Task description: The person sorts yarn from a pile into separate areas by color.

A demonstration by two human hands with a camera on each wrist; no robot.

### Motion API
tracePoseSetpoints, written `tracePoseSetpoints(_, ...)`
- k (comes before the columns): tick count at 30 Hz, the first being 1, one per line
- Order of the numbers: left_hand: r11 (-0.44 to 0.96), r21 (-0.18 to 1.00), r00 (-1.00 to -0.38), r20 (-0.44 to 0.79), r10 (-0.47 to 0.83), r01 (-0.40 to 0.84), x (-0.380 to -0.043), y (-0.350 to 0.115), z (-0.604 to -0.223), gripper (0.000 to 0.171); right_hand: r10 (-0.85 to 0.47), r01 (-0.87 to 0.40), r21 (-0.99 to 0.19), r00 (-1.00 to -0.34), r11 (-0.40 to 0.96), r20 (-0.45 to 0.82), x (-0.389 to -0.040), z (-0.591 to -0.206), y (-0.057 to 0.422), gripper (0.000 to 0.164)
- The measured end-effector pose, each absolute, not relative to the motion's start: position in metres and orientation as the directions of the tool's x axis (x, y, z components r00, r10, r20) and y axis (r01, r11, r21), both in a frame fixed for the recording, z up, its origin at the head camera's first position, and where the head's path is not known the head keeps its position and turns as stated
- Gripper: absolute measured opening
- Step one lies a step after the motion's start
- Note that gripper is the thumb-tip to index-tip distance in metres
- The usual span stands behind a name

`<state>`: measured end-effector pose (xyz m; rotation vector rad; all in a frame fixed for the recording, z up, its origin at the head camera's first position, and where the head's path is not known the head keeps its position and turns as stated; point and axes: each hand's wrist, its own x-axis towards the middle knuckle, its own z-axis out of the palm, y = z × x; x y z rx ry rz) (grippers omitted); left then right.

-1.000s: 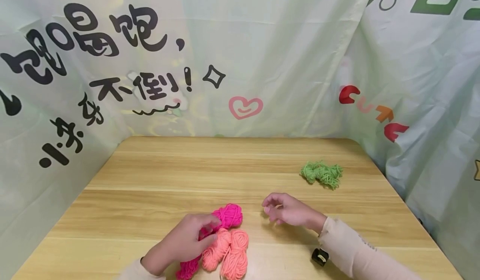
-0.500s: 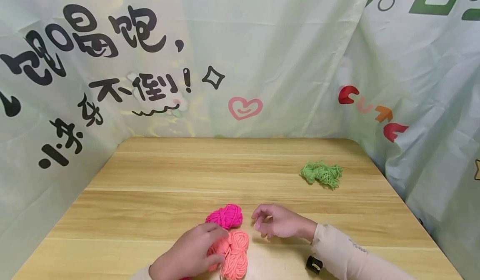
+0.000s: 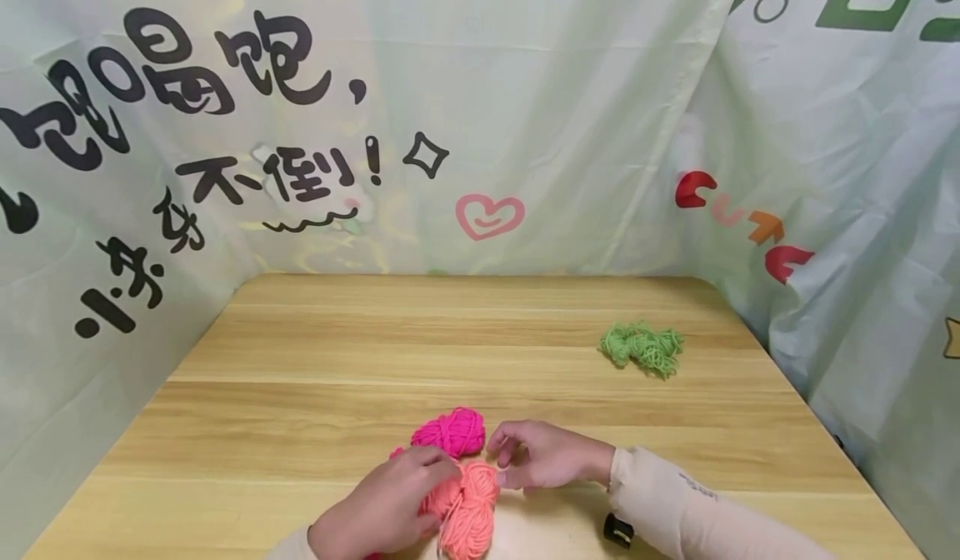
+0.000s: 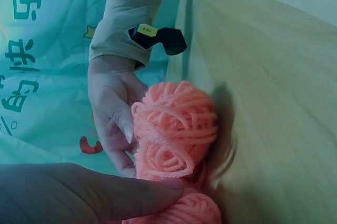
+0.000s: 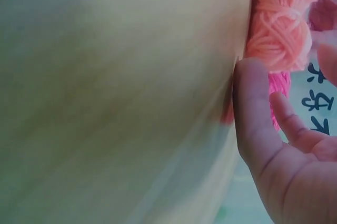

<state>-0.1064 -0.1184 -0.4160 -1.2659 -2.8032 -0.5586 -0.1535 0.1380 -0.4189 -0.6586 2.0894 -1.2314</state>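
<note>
Two coral yarn skeins lie side by side at the front middle of the table. My left hand [image 3: 386, 497] curls over the left coral skein [image 3: 442, 497], its thumb lying across the yarn in the left wrist view. The right coral skein [image 3: 472, 510] is tied at its waist. My right hand [image 3: 551, 456] reaches its right side, with thumb and fingers loosely bent and the thumb tip at the yarn's edge [image 5: 281, 40]. Just behind the coral pair lies a magenta yarn skein [image 3: 453, 433]. More magenta yarn is partly hidden beneath my left hand.
A loose green yarn skein [image 3: 641, 349] lies at the back right of the wooden table [image 3: 337, 343]. Printed cloth [image 3: 585, 152] hangs behind the table and along its sides. A black device [image 3: 618, 531] sits at my right wrist.
My left hand has shifted from the magenta yarn onto the left coral skein. My right hand has come left and nearer, up to the right coral skein. The green skein has stayed put.
</note>
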Motion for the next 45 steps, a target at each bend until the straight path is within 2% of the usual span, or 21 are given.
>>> tracePoseSetpoints(11, 0.673, 0.323, -0.726, 0.07, 0.684, 0.665, -0.109, -0.117, -0.414, 0.042, -0.706, -0.228, -0.834, -0.664, 0.503, -0.245, -0.151, -0.415, 0.126, 0.041)
tracePoseSetpoints(26, 0.683, 0.326, -0.737, 0.066, 0.673, 0.653, -0.109, -0.119, -0.414, 0.041, -0.714, -0.319, -0.767, -0.656, 0.557, -0.246, -0.15, -0.415, 0.119, 0.025)
tracePoseSetpoints(38, 0.695, 0.312, -0.746, 0.073, 0.662, 0.648, -0.11, -0.121, -0.414, 0.043, -0.675, -0.249, -0.794, -0.692, 0.555, -0.255, -0.149, -0.417, 0.126, 0.029)
tracePoseSetpoints(45, 0.716, 0.303, -0.761, 0.053, 0.647, 0.63, -0.111, -0.123, -0.412, 0.044, -0.666, -0.257, -0.784, -0.703, 0.564, -0.249, -0.151, -0.414, 0.132, 0.031)
